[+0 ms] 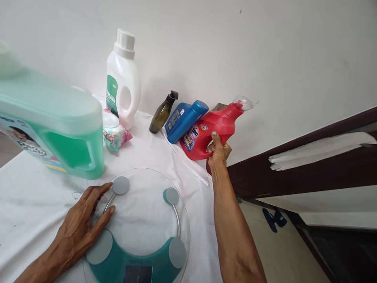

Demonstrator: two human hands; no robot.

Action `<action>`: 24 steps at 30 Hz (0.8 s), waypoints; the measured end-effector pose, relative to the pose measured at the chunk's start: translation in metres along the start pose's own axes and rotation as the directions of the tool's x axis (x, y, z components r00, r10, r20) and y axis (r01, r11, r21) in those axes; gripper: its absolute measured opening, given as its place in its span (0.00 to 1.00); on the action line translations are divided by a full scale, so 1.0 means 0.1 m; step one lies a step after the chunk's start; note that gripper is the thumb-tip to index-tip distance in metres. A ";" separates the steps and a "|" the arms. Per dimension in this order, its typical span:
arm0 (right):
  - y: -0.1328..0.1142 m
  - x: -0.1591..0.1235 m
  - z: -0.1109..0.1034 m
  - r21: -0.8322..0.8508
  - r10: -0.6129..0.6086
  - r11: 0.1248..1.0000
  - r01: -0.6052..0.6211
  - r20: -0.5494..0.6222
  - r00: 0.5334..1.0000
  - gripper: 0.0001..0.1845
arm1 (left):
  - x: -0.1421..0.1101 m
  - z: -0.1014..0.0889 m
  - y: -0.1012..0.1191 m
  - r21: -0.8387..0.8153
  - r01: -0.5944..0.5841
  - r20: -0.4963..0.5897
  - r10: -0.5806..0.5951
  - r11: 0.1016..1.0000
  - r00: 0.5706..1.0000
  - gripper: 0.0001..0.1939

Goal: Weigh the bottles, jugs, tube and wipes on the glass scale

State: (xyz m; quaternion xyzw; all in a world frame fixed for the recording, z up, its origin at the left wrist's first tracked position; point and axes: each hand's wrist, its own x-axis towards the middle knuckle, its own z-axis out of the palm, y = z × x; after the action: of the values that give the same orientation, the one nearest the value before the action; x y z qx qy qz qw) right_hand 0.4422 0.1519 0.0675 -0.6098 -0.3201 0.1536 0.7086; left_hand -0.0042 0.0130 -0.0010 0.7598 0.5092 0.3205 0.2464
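Observation:
My right hand [218, 151] is wrapped round the handle of a red detergent bottle [225, 125] with a clear cap, tilted at the table's right edge. Touching its left side, a blue bottle [187, 120] leans over. My left hand [85, 222] rests with fingers apart on the left rim of a round glass bathroom scale [138, 220], which has grey pads and a teal base with a dark panel. Part of the scale runs out of view at the bottom.
A large jug of green liquid [73, 153] stands at left. Behind it are a white bottle [134, 86] and a wipes packet [116, 135]. A dark pump bottle [161, 116] leans near the wall. White cloth [26, 204] covers the table; slippers [273, 220] lie on the floor.

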 end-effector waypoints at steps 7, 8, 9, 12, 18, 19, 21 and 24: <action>-0.28 -0.37 0.06 0.077 0.019 0.997 -0.004 -0.191 0.981 0.33 | 0.00 -0.04 0.07 -0.019 0.017 0.024 -0.016 1.000 1.000 0.22; -0.34 -0.46 0.01 0.070 0.017 0.998 -0.004 -0.191 0.981 0.32 | -0.01 -0.04 0.07 -0.022 0.012 0.024 -0.012 1.000 1.000 0.22; -0.42 -0.55 -0.06 0.062 0.006 0.998 0.006 -0.186 0.983 0.32 | -0.01 -0.04 0.07 -0.025 0.007 0.021 -0.007 1.000 1.000 0.22; -0.70 -0.85 -0.29 0.045 -0.101 0.993 0.109 -0.149 0.984 0.31 | -0.01 -0.04 0.07 -0.040 0.000 0.017 0.001 0.999 1.000 0.22; -1.44 -1.52 -0.61 0.090 -0.159 0.984 0.154 0.059 0.985 0.32 | -0.01 -0.04 0.08 -0.093 0.004 0.018 -0.002 0.996 1.000 0.22; -1.53 -1.63 -0.62 0.089 -0.146 0.986 0.138 0.093 0.985 0.34 | -0.01 -0.04 0.09 -0.106 0.015 0.026 -0.012 0.994 1.000 0.23; -1.64 -1.83 -0.61 0.103 -0.102 0.991 0.087 0.151 0.983 0.37 | -0.01 -0.05 0.09 -0.128 0.038 0.048 -0.032 0.991 0.998 0.23; -1.67 -2.12 -0.53 0.176 -0.024 0.984 -0.017 0.231 0.973 0.41 | -0.01 -0.07 0.10 -0.151 0.058 0.055 -0.050 0.987 0.997 0.23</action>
State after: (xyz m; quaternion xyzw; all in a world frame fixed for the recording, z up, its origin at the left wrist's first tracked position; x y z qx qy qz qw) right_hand 0.2889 -0.0529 0.1687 -0.5219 -0.3868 0.2502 0.7179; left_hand -0.0034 0.0092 0.0099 0.7325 0.4971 0.3323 0.3254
